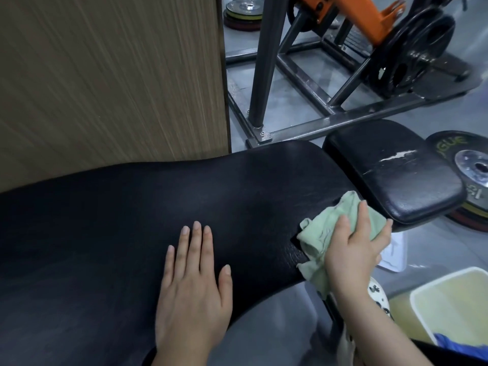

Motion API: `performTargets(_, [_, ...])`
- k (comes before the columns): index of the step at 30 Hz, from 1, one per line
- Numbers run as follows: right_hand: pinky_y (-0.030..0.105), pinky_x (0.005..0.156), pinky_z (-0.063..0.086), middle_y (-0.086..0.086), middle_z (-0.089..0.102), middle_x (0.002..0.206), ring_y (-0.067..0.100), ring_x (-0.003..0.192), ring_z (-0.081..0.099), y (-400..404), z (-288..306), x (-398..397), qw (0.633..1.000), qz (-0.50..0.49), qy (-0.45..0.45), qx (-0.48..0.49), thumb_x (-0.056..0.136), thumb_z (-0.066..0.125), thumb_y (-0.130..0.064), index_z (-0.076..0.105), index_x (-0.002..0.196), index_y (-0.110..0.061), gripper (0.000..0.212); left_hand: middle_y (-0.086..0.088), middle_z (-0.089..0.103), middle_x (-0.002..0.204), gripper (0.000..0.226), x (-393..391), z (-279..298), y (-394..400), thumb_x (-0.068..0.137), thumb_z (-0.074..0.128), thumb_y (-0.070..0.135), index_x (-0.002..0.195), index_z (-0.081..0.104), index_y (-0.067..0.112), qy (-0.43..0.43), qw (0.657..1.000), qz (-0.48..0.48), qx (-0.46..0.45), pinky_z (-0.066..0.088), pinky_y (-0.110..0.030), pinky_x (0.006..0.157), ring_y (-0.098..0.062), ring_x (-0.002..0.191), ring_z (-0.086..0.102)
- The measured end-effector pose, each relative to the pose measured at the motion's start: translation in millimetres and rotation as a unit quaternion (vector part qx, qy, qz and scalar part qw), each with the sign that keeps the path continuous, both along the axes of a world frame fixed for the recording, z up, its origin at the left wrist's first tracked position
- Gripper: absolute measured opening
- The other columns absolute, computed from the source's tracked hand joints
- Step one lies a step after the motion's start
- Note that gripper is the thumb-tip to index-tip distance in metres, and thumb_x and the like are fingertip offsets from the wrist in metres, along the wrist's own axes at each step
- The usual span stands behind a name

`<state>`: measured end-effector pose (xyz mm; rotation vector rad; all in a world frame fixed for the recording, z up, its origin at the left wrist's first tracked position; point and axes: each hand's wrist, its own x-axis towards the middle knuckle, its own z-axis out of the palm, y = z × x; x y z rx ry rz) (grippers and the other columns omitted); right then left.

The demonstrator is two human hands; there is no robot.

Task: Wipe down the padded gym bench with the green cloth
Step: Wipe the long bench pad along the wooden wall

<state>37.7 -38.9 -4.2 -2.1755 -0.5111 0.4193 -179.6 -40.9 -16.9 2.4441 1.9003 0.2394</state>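
The long black padded bench runs from lower left to the right across the head view. Its smaller seat pad, scuffed white on top, lies beyond a gap at the right. My left hand rests flat on the long pad, fingers spread, holding nothing. My right hand presses the crumpled pale green cloth against the near right edge of the long pad, by the gap. Part of the cloth hangs down over the pad's edge.
A wood-grain panel stands close behind the bench at left. A grey steel frame with an orange arm and black weight plates fills the back right. A weight plate lies beyond the seat pad. A pale bin sits at lower right.
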Motion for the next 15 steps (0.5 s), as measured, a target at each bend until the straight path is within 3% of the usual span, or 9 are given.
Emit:
performTargets(3, [0.047,0.111,0.024,-0.005,-0.008,0.160,0.038,0.139,0.020,3,1,-13,0.998,-0.055,0.022,0.037,0.099,0.038,-0.042,0.029,0.146,-0.042,0.048,-0.010,0.030,0.153,0.063,0,-1,0,0.096,0.024,0.041,0.145,0.034,0.003,-0.003,1.000,0.002,0.009,0.014,-0.041,0.113,-0.021,0.143,0.021])
performTargets(6, [0.038,0.108,0.029,-0.007,-0.021,0.158,0.034,0.142,0.018,-1,-3,-54,0.995,-0.073,0.049,0.054,0.098,0.040,-0.043,0.025,0.147,-0.045,0.051,-0.010,0.030,0.153,0.062,0,-2,0,0.098,0.019,0.040,0.144,0.034,0.002,-0.003,1.000,0.004,0.013,0.016,-0.042,0.112,-0.022,0.143,0.022])
performTargets(9, [0.044,0.109,0.032,-0.010,-0.032,0.153,0.034,0.142,0.014,-8,-9,-103,0.994,-0.061,0.065,0.070,0.095,0.041,-0.048,0.021,0.146,-0.050,0.055,-0.010,0.031,0.153,0.064,0,-1,0,0.100,0.006,0.040,0.144,0.033,0.002,-0.005,1.000,0.003,0.007,0.017,-0.042,0.112,-0.021,0.143,0.022])
performTargets(15, [0.039,0.112,0.028,-0.007,-0.037,0.151,0.031,0.143,0.009,-15,-10,-127,0.990,-0.030,0.101,0.093,0.095,0.045,-0.045,0.012,0.145,-0.053,0.060,-0.008,0.031,0.153,0.057,-1,0,2,0.095,0.025,0.031,0.144,0.031,0.003,-0.025,1.000,-0.003,0.011,0.017,-0.040,0.111,-0.020,0.142,0.025])
